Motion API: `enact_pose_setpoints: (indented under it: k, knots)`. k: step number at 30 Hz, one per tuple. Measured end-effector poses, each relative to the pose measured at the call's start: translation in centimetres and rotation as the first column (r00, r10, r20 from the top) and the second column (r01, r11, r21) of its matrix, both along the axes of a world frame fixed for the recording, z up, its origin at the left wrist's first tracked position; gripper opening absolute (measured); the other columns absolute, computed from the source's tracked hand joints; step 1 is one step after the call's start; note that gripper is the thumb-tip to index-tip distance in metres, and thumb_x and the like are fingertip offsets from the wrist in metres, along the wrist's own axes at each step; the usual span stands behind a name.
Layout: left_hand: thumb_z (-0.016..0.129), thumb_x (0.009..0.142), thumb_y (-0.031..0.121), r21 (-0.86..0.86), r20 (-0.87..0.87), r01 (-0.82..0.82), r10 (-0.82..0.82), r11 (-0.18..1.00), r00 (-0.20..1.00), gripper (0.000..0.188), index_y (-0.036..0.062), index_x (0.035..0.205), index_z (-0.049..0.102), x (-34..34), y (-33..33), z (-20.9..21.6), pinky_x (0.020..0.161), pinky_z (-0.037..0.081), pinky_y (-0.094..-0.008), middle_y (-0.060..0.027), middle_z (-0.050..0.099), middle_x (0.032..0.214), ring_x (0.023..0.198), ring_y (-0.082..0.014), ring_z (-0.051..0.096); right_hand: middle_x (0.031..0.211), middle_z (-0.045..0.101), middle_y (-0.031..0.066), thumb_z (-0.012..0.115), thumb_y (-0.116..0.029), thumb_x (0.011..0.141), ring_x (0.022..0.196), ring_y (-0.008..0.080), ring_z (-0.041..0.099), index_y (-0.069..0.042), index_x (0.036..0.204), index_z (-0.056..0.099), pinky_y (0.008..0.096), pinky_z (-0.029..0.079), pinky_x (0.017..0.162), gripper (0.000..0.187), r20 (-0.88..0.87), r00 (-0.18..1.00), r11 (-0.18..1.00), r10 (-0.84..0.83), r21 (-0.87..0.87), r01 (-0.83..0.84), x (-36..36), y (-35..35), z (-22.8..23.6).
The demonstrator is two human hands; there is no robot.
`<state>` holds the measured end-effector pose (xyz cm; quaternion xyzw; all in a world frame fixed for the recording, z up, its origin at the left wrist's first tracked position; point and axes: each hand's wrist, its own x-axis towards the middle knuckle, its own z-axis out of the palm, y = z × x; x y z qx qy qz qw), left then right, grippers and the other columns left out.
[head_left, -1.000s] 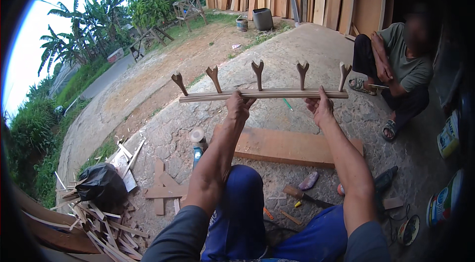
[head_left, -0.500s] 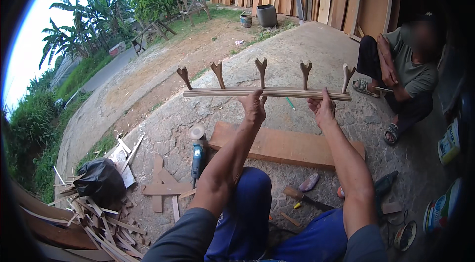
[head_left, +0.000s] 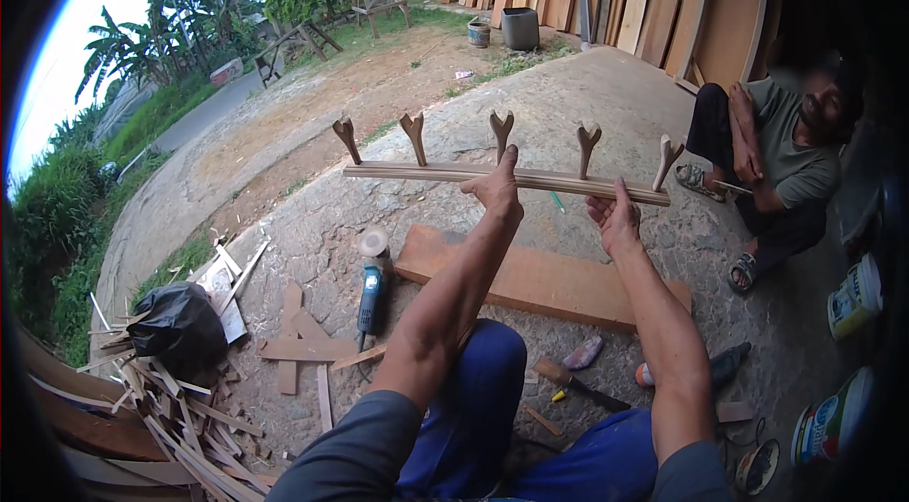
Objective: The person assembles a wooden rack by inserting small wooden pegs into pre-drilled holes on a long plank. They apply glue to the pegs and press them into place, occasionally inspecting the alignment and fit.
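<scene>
Held up in front of me is a wooden peg rack point(head_left: 407, 172), a long slim rail with several Y-shaped pegs standing along its upper side. My left hand point(head_left: 496, 188) grips the rail near its middle, thumb raised beside the middle peg. Toward the rail's right end, my right hand point(head_left: 617, 220) supports it from below, the thumb at the front edge. The fingers under the rail are partly hidden. A thick reddish plank point(head_left: 530, 277) lies on the ground below the rack.
An angle grinder point(head_left: 371, 298) rests left of the plank, near flat wood offcuts point(head_left: 308, 349). Scrap strips and a black plastic bag point(head_left: 180, 327) lie farther left. A wooden-handled blade point(head_left: 582, 385) is by my knees. Another person point(head_left: 791, 142) sits at right, above paint buckets point(head_left: 855, 298).
The rack has tilted slightly, its left end higher and its right end lower. My left thumb has lifted up alongside the middle peg. Both hands still hold the rail.
</scene>
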<state>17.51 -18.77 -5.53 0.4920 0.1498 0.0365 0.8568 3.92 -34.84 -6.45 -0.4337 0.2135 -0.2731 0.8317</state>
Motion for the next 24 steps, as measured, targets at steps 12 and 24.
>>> enact_pose_setpoints:
  k: [12, 24]
  knots:
    - [0.090, 0.067, 0.032, -0.003, -0.032, 0.013, -0.013, 1.000, 0.999, 0.104, -0.0029, 0.128, 0.014, -0.54, 0.36, 0.95, 0.110, 0.031, -0.0396, -0.0332, 0.033, 0.136, 0.129, -0.0375, 0.040, 0.087, 0.072, 0.0129, 0.057, -0.041, 0.096, 0.075, 0.0201, 0.072, -0.003, 0.103, 0.061, 0.0271, 0.059, 0.059, 0.039, 0.010, 0.999, 0.999, 0.045, -0.021, -0.045, 0.12, 0.28, -0.22]
    - [0.090, 0.067, 0.034, 0.002, -0.035, 0.015, -0.015, 1.000, 0.999, 0.104, -0.0035, 0.127, 0.013, -0.62, 0.40, 1.07, 0.110, 0.031, -0.0407, -0.0335, 0.031, 0.137, 0.129, -0.0369, 0.039, 0.088, 0.071, 0.0129, 0.058, -0.040, 0.096, 0.077, 0.0207, 0.072, -0.003, 0.105, 0.061, 0.0278, 0.059, 0.060, 0.039, 0.002, 0.999, 0.999, 0.047, -0.021, -0.047, 0.25, 0.15, -0.11]
